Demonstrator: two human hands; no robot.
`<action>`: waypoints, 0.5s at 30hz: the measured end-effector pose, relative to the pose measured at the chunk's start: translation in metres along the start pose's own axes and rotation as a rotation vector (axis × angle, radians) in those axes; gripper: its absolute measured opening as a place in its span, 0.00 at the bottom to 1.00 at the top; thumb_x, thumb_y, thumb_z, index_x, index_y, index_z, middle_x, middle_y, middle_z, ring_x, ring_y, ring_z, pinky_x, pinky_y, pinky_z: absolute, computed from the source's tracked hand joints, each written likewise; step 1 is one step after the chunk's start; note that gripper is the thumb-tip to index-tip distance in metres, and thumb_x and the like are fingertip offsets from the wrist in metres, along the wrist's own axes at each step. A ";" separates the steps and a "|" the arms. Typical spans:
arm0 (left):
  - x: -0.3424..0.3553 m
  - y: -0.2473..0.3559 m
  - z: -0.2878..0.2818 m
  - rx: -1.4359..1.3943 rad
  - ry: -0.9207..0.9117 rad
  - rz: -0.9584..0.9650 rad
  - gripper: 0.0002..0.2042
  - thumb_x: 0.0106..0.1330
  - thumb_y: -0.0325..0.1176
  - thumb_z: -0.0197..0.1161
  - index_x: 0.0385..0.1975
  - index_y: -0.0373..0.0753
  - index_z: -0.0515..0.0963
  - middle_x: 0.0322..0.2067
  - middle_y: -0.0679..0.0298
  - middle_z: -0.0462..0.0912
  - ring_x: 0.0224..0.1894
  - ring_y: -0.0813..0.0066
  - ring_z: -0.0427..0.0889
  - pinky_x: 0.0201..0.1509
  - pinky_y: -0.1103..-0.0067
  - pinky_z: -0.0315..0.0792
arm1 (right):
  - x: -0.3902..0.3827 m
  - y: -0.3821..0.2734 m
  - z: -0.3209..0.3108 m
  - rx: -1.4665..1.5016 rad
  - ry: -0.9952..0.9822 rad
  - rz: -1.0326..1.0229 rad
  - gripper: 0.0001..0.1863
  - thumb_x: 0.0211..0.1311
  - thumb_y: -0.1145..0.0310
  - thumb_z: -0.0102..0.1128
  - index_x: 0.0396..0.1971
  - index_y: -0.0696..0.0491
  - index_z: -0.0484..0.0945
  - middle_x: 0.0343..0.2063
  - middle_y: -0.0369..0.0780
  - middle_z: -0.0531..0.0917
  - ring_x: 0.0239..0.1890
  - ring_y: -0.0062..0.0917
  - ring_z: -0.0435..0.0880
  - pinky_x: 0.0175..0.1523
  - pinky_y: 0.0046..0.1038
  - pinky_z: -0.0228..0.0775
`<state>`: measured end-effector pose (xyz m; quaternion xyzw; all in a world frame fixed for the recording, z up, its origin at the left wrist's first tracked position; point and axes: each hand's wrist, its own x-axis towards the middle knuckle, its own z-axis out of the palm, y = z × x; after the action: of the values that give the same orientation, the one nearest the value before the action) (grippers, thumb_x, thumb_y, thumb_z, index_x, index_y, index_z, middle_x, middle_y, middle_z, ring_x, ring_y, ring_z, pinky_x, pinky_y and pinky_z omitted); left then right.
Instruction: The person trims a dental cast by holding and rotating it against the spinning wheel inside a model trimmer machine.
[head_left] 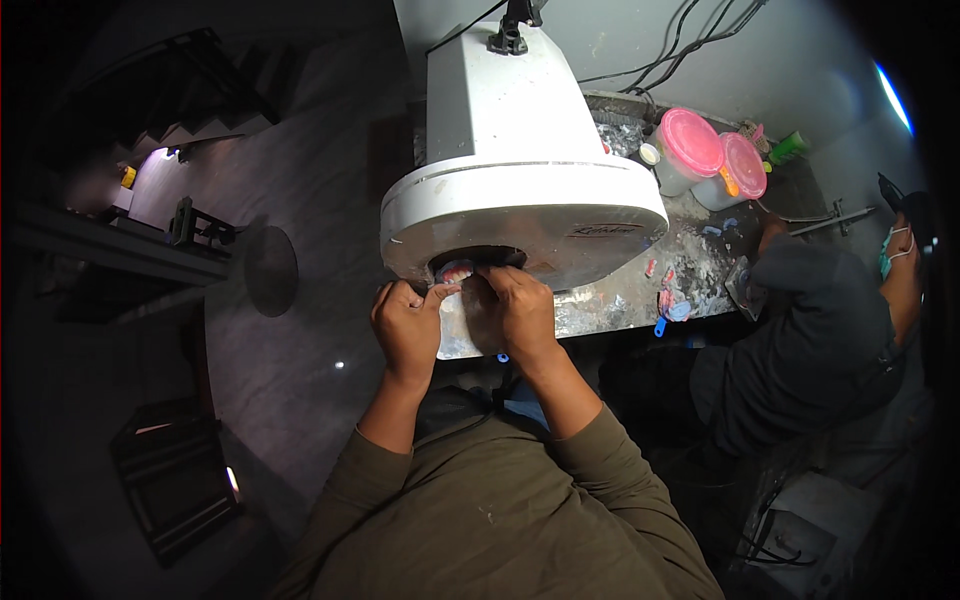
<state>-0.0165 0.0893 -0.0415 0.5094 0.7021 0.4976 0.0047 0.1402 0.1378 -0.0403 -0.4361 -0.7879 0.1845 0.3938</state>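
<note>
Between my two hands is a denture (457, 272) with red-pink gums and pale teeth, at the dark round opening (510, 257) in the front of a white machine (545, 190). My left hand (406, 315) is closed, its thumb and fingers pinching the denture's left side. From the other side, my right hand (522, 300) has its fingers bent on the denture's right edge, fingertips partly inside the opening. Whether the denture touches anything inside is hidden. Below the opening, a pale metal surface (460, 330) lies under my hands.
On the dusty bench (600, 308) to the right are two tubs with pink lids (692, 140), a green bottle (788, 148), small red pieces (651, 268) and a blue-handled tool (660, 327). A masked co-worker in dark clothes (815, 330) sits at the right. Cables hang on the wall.
</note>
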 end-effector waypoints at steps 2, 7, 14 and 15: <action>0.000 -0.002 0.000 0.007 0.014 0.014 0.29 0.45 0.33 0.88 0.14 0.34 0.64 0.14 0.57 0.67 0.18 0.60 0.61 0.24 0.66 0.61 | 0.000 -0.001 0.000 -0.006 0.000 0.000 0.10 0.56 0.76 0.60 0.38 0.55 0.84 0.31 0.45 0.85 0.35 0.43 0.86 0.39 0.42 0.79; 0.000 -0.010 0.003 0.028 0.008 -0.071 0.32 0.46 0.38 0.89 0.12 0.36 0.62 0.10 0.62 0.60 0.19 0.72 0.53 0.21 0.70 0.57 | 0.000 -0.002 0.002 -0.009 0.022 0.015 0.09 0.58 0.76 0.59 0.38 0.55 0.83 0.30 0.45 0.85 0.35 0.43 0.86 0.38 0.43 0.78; 0.000 -0.017 0.005 0.010 0.009 -0.067 0.31 0.47 0.38 0.89 0.11 0.36 0.63 0.10 0.62 0.61 0.18 0.75 0.54 0.19 0.72 0.58 | -0.004 -0.007 0.006 -0.103 0.028 0.065 0.12 0.57 0.76 0.61 0.41 0.55 0.87 0.35 0.45 0.88 0.37 0.42 0.89 0.41 0.36 0.82; -0.001 -0.021 0.005 0.004 0.009 -0.056 0.31 0.47 0.38 0.89 0.11 0.36 0.63 0.09 0.62 0.62 0.17 0.75 0.54 0.19 0.72 0.58 | -0.004 -0.009 0.006 -0.107 0.033 0.072 0.12 0.57 0.77 0.61 0.41 0.55 0.87 0.35 0.45 0.89 0.37 0.42 0.89 0.42 0.37 0.82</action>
<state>-0.0280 0.0926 -0.0593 0.4871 0.7172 0.4982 0.0145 0.1317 0.1301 -0.0404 -0.4877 -0.7737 0.1488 0.3760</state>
